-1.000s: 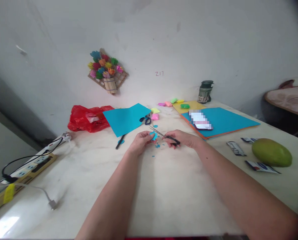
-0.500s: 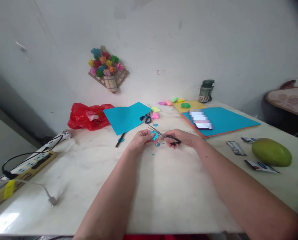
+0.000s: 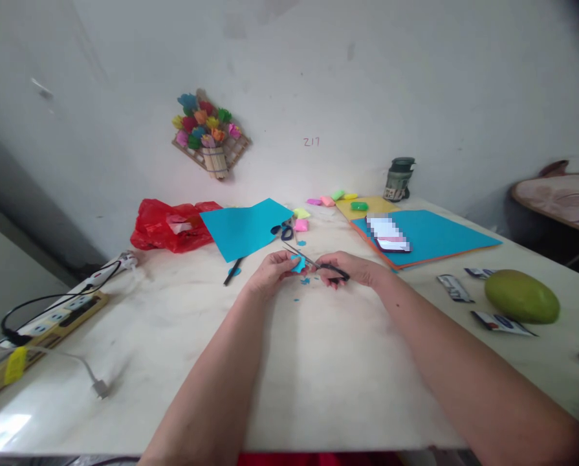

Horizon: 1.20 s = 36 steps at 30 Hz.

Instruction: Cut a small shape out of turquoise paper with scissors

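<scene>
Between the fingertips of my left hand (image 3: 272, 271) is a small piece of blue paper (image 3: 298, 263). My right hand (image 3: 348, 267) is closed round the black handles of a pair of scissors (image 3: 335, 272); the blades point left and lie against or just beside the piece. Small blue paper scraps (image 3: 305, 281) are on the table below my hands. Beyond them lie a second pair of scissors (image 3: 286, 232) with dark handles and a large blue sheet (image 3: 245, 226) with a cut edge. A black pen (image 3: 232, 272) rests left of my left hand, over a blue scrap.
A red plastic bag (image 3: 173, 226) and a power strip (image 3: 61, 317) are at the left. On the right are a phone (image 3: 389, 233) on stacked coloured sheets (image 3: 444, 236), a green mango (image 3: 521, 296) and several sachets (image 3: 502, 322). Coloured clay packs (image 3: 328, 200) and a bottle (image 3: 399, 179) stand farther back.
Both hands keep nearly the same place. The blue piece has turned slightly in my left fingers, and the scissors have shifted a little left. The view has moved slightly.
</scene>
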Each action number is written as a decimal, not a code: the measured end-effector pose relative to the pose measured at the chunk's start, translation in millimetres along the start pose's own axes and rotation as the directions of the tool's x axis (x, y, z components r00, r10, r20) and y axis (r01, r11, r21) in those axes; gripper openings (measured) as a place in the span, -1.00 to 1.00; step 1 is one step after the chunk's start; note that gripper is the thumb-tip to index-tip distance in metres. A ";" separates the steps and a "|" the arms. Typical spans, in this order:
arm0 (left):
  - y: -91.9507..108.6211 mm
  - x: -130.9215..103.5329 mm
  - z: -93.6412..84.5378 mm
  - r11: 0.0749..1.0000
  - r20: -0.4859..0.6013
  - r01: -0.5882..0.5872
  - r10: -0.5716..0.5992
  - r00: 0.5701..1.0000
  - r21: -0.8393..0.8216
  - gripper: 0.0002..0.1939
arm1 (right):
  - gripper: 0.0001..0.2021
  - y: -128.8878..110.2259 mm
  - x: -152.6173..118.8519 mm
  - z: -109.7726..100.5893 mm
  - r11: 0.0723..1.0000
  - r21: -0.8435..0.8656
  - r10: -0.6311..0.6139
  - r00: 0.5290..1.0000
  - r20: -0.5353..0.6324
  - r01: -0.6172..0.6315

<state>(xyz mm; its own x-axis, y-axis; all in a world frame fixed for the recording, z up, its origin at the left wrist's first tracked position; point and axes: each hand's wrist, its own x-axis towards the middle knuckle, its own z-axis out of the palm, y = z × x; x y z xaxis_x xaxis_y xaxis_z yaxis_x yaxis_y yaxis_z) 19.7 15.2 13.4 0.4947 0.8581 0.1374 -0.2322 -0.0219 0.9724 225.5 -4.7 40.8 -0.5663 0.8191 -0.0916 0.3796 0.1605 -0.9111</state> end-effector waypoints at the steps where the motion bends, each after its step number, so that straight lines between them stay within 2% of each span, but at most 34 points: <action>1: -0.1 0.2 -0.1 1.000 -0.003 0.001 -0.001 1.000 -0.001 -0.76 | -0.84 -0.3 -0.1 0.3 1.000 -0.005 -0.002 1.000 -0.002 0.001; 8: 0.3 0.7 1.1 0.999 -0.011 -0.040 0.040 0.999 0.025 -0.78 | -0.84 4.1 2.2 -0.9 1.000 0.015 -0.010 1.000 0.011 0.009; 16: 0.2 0.9 0.5 0.999 -0.037 -0.035 0.036 0.999 0.003 -0.82 | -0.83 10.1 5.3 -0.8 0.998 0.042 -0.041 0.999 0.016 0.040; 22: 0.2 1.2 1.7 1.000 -0.055 -0.027 0.026 0.998 -0.009 -0.79 | -0.78 11.3 7.4 1.9 0.999 -0.003 -0.053 0.998 -0.024 0.053; 24: -0.6 1.8 0.2 0.999 -0.099 -0.037 0.035 0.994 -0.020 -0.79 | -0.74 10.3 8.6 2.5 0.999 -0.013 -0.053 0.995 -0.087 0.052; 26: -1.8 2.8 -2.3 0.998 -0.185 -0.057 0.051 0.981 -0.029 -0.79 | -0.68 9.5 10.5 2.2 0.998 -0.065 -0.025 0.974 -0.226 0.011; 27: -2.4 3.5 -3.7 0.997 -0.234 -0.071 0.061 0.970 -0.032 -0.79 | -0.66 9.5 11.6 1.8 0.991 -0.127 -0.007 0.949 -0.315 -0.035; 29: -3.7 5.5 -5.9 0.994 -0.324 -0.102 0.083 0.943 -0.040 -0.78 | -0.64 10.3 14.0 0.6 0.924 -0.334 -0.007 0.866 -0.500 -0.186; 31: -4.2 7.8 -6.9 0.989 -0.383 -0.132 0.099 0.918 -0.061 -0.78 | -0.63 11.8 15.8 -0.2 0.775 -0.527 -0.059 0.791 -0.609 -0.349; 33: -3.8 9.9 -7.1 0.983 -0.427 -0.157 0.102 0.898 -0.096 -0.78 | -0.62 12.7 16.8 0.0 0.643 -0.628 -0.101 0.766 -0.635 -0.437; 36: -3.3 12.1 -8.7 0.982 -0.474 -0.167 0.108 0.874 -0.086 -0.78 | -0.59 11.8 17.4 1.0 0.573 -0.669 -0.110 0.764 -0.636 -0.474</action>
<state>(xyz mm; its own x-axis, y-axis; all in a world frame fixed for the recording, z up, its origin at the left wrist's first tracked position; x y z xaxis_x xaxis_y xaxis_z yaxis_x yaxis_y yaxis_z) 19.2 30.1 10.2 0.0103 0.9907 0.1353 -0.3828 -0.1211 0.9158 219.4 10.9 28.1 -0.0093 0.9583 0.2857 0.9751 0.0720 -0.2099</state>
